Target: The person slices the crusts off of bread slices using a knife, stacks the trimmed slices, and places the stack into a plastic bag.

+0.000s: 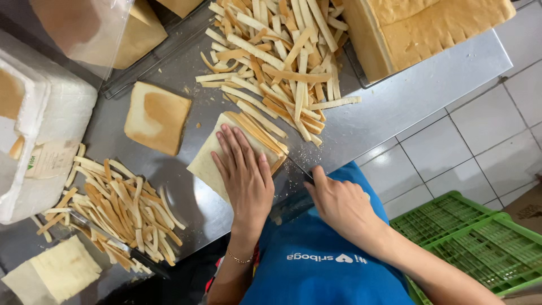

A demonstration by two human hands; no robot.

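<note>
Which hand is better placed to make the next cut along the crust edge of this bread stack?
Right, probably. The right hand already grips the knife, with the blade along the crust edge of the bread stack. The left hand lies flat on the stack, pinning it down.

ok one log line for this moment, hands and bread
left hand: flat on bread stack | right hand: gripping knife at stack edge | crust strips: piled behind

Stack of pale, square bread slices (212, 164) lying flat on the steel counter, tilted like a diamond, far edge crust-brown and partly cut into strips. Knife (296, 166) with dark handle, blade set against the stack's right edge.
</note>
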